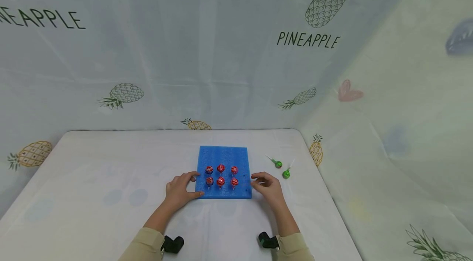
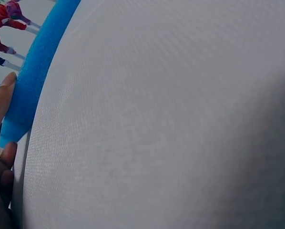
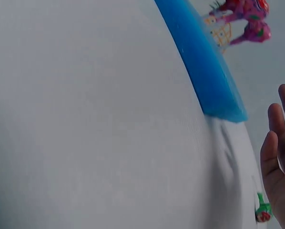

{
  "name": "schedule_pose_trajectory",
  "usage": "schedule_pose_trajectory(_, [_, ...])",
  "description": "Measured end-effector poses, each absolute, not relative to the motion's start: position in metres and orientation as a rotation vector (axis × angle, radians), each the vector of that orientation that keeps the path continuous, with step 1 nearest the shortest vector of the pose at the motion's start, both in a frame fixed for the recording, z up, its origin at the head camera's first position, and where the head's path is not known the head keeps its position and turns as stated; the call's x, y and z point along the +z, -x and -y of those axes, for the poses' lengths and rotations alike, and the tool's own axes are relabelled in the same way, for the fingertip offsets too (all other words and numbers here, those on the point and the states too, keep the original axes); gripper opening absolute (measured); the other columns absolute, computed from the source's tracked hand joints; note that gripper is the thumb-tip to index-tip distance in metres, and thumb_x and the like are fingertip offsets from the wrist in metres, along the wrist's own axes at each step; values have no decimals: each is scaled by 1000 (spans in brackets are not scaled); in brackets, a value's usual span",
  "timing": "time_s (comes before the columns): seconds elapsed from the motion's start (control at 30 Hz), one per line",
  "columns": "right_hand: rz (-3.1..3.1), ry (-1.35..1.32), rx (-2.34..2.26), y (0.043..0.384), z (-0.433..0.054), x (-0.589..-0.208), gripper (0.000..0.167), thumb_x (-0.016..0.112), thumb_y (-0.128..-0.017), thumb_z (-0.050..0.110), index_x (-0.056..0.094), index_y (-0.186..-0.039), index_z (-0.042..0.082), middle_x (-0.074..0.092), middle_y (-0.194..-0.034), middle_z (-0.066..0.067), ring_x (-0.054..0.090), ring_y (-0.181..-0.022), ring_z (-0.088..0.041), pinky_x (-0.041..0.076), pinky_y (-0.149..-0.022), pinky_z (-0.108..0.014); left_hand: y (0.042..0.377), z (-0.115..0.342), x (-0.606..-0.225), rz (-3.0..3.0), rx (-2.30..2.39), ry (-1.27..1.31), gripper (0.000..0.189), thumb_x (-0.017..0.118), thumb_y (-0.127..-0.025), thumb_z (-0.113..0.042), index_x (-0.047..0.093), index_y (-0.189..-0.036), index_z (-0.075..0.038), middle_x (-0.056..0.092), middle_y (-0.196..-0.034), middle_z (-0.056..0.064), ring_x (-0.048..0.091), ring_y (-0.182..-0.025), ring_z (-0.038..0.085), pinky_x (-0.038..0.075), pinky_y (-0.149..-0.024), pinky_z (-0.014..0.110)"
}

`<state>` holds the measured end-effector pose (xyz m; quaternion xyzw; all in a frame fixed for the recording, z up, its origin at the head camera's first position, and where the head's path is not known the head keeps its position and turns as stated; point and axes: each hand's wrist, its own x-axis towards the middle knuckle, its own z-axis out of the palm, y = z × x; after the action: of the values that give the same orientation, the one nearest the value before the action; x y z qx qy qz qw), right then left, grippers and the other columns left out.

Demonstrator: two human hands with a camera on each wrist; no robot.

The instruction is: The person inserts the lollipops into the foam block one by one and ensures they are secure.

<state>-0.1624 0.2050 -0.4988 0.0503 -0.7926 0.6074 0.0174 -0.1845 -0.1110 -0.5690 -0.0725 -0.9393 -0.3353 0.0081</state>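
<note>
A blue foam board (image 1: 223, 155) lies on the white table, with several red-wrapped lollipops (image 1: 220, 181) standing in it by their sticks in two rows. My left hand (image 1: 179, 191) holds the board at its near left corner, thumb over the front part and fingers along the left edge. In the left wrist view the thumb (image 2: 2, 102) reaches the blue edge. My right hand (image 1: 269, 189) is just off the board's right edge, fingers loosely bent and nothing between them. In the right wrist view its fingers (image 3: 276, 119) are apart from the board.
Two green lollipops, a farther one (image 1: 278, 164) and a nearer one (image 1: 286, 173), lie on the table right of the board. Small dark holes show along the board's right side. A pineapple-print cloth (image 1: 221, 47) hangs behind the table (image 1: 111, 162).
</note>
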Motion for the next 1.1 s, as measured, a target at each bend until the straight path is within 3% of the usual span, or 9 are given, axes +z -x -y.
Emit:
schedule_pose_trajectory(0.43, [2566,68,1790,161,-246,-494,30,74,-81,-3,66,-110,-10,66,-106,-25,61,-86,-21,48,-74,-25,184,111,-568,2949,-1056,203,68,84,-71,-45,58,-129,-19,60,-106,-1,49,-106,28,31,-84,51])
schedule_pose_trajectory(0.73, [2591,195,1639,172,-287,-527,33,80,-80,7,69,-109,-3,68,-104,-13,60,-86,-13,47,-75,-25,185,111,-569,2954,-1048,203,69,85,-71,-44,58,-129,-19,60,-106,-2,49,-106,28,31,-83,51])
schedule_pose_trajectory(1.1, [2632,325,1538,179,-313,-527,34,80,-81,11,69,-111,2,63,-114,-14,57,-93,-20,46,-70,-28,185,111,-568,2962,-1061,212,68,84,-72,-46,58,-129,-19,60,-106,-2,50,-107,28,32,-84,52])
